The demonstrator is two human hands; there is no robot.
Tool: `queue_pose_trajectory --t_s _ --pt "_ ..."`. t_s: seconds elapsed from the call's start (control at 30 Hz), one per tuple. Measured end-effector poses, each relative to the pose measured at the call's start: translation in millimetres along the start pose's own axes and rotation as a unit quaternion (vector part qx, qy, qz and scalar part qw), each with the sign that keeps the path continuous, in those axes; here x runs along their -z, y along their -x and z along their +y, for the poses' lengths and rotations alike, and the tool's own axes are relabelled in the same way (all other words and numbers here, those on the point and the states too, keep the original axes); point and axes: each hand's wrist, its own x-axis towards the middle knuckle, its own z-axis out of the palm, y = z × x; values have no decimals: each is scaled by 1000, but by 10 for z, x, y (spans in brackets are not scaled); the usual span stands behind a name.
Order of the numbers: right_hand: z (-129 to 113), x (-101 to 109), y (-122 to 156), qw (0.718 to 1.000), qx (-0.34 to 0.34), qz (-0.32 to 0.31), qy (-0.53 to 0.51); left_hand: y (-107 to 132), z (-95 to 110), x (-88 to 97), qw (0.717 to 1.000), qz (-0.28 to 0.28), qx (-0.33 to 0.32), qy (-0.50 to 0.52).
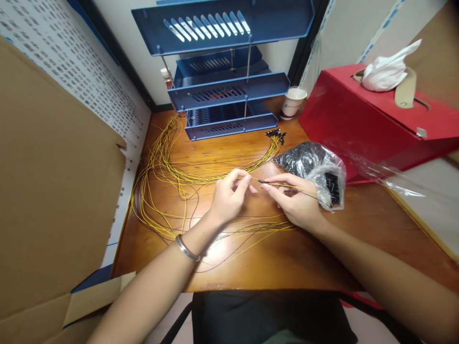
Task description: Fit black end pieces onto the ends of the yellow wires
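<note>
My left hand [229, 196] pinches a thin yellow wire [253, 178] near its end, fingers curled together. My right hand [296, 198] pinches a small black sleeve [263, 181] at the tip of that same wire, the two hands a few centimetres apart above the wooden desk [287, 258]. A large bundle of yellow wires [161, 191] loops across the desk to the left and under both hands. Several finished ends with black tips [276, 134] lie fanned out farther back. A clear plastic bag of small black parts [315, 167] sits just behind my right hand.
A blue tiered tray rack [225, 86] stands at the back of the desk, a paper cup [292, 102] beside it. A red box [376, 119] with white tissue on top fills the right. Brown cardboard [53, 191] walls off the left.
</note>
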Motion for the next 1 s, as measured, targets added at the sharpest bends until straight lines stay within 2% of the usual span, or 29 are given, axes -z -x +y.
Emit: queue_pose_trajectory --t_s 0.13,0.3,0.5,0.63,0.83,0.9,1.0 --pt "18 2 3 1000 -4 -3 -3 0 -1 3 1000 13 9 8" --pt "25 -11 -4 1000 8 -1 -24 34 39 -2 999 -30 -34 -10" --pt "23 -19 6 1000 6 -13 -26 52 47 -11 998 -52 -33 -9" --pt "11 -26 7 1000 4 -2 -14 28 23 -8 999 -19 -4 27" --pt "15 -3 -12 999 3 32 23 -29 -30 12 991 105 59 63" --pt "12 9 -20 999 0 29 28 -41 -31 20 990 108 69 63" --pt "9 16 -29 999 10 28 29 -35 -2 25 993 79 56 62"
